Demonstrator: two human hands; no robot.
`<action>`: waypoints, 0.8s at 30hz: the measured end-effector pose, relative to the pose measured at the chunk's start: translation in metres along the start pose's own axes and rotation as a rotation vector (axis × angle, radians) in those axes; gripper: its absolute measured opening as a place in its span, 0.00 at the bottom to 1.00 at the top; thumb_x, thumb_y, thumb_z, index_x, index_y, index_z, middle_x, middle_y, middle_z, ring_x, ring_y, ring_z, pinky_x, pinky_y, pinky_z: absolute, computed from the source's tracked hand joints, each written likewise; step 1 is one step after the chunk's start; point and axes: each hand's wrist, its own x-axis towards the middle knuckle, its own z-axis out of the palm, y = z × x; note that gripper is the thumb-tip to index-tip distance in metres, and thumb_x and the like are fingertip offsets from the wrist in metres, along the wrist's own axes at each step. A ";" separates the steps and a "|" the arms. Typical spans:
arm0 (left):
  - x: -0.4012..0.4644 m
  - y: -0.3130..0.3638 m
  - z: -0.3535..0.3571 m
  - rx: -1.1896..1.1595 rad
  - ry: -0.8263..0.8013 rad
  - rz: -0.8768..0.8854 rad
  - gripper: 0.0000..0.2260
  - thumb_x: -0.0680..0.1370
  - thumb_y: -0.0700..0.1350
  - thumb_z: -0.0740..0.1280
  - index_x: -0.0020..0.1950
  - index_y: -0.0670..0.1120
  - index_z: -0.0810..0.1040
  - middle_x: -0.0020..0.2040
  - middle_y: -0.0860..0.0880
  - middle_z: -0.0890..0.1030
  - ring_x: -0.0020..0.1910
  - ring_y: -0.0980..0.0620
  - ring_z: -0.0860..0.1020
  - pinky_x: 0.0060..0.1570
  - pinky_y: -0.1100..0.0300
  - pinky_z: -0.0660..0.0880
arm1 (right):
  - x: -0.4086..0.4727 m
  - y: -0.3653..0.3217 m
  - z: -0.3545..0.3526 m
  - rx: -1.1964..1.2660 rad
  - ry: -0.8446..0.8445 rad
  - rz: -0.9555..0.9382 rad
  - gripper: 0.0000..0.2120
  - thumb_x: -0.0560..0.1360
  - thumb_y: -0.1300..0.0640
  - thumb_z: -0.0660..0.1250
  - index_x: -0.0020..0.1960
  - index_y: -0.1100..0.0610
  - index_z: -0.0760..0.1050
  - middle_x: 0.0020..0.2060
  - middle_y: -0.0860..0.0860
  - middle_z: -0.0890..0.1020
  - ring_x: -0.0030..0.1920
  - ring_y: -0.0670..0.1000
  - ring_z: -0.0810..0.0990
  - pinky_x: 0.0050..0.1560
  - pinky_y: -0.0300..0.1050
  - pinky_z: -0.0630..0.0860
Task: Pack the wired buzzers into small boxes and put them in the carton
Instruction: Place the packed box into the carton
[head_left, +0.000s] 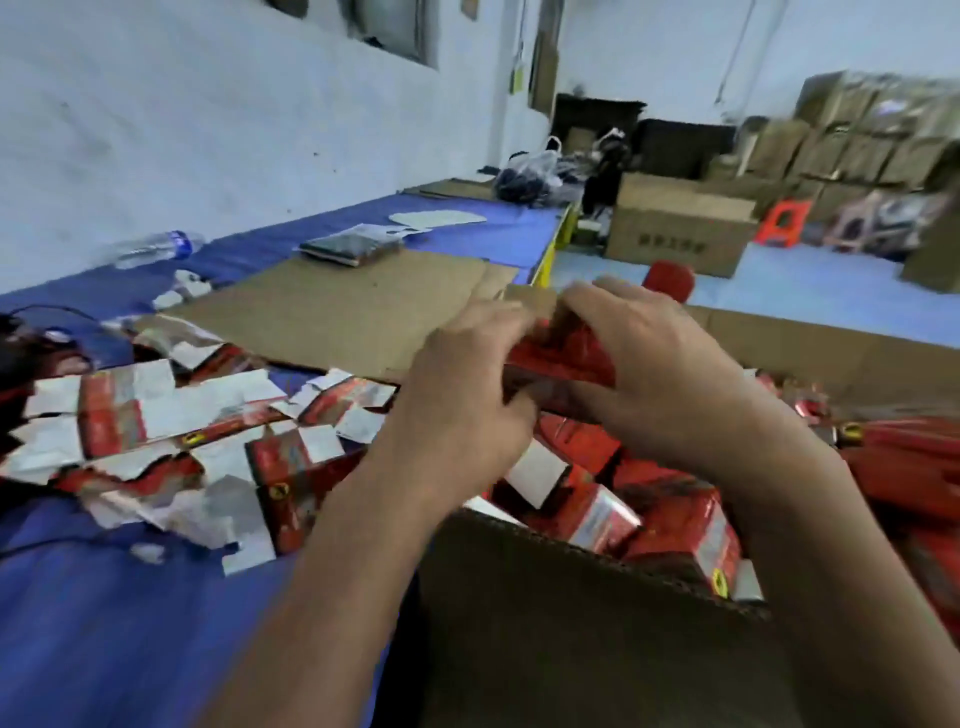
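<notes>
Together, both hands (561, 384) hold a small red box (563, 358) over the carton (545, 597).

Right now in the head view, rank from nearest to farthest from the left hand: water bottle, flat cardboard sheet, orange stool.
From the left hand:
1. Flat cardboard sheet, just beyond it.
2. Water bottle, far left by the wall.
3. Orange stool, far right on the floor.

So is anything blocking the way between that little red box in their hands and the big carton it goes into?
Nothing visible does. Both the left hand and the right hand grip the small red box directly above the open carton, which already holds many red boxes but shows no lid or flap across its top.
</notes>
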 end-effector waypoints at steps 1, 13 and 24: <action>0.010 0.008 0.023 0.005 -0.103 -0.038 0.20 0.73 0.39 0.72 0.65 0.48 0.80 0.67 0.49 0.79 0.67 0.50 0.76 0.66 0.59 0.71 | -0.006 0.020 0.003 -0.037 0.003 0.066 0.15 0.71 0.52 0.75 0.51 0.56 0.72 0.45 0.49 0.73 0.45 0.56 0.74 0.42 0.48 0.63; 0.023 -0.019 0.067 0.421 -0.298 -0.138 0.08 0.76 0.40 0.67 0.53 0.49 0.74 0.55 0.47 0.76 0.63 0.45 0.71 0.57 0.51 0.74 | -0.003 0.053 0.055 -0.045 -0.429 0.190 0.12 0.79 0.54 0.68 0.62 0.49 0.79 0.57 0.46 0.79 0.59 0.50 0.76 0.59 0.44 0.72; -0.029 -0.061 -0.007 0.339 0.084 -0.168 0.06 0.76 0.38 0.70 0.48 0.49 0.81 0.51 0.49 0.79 0.56 0.48 0.74 0.51 0.59 0.68 | 0.013 -0.051 0.050 0.101 -0.035 0.146 0.05 0.77 0.54 0.69 0.49 0.49 0.84 0.46 0.48 0.84 0.50 0.52 0.80 0.51 0.51 0.79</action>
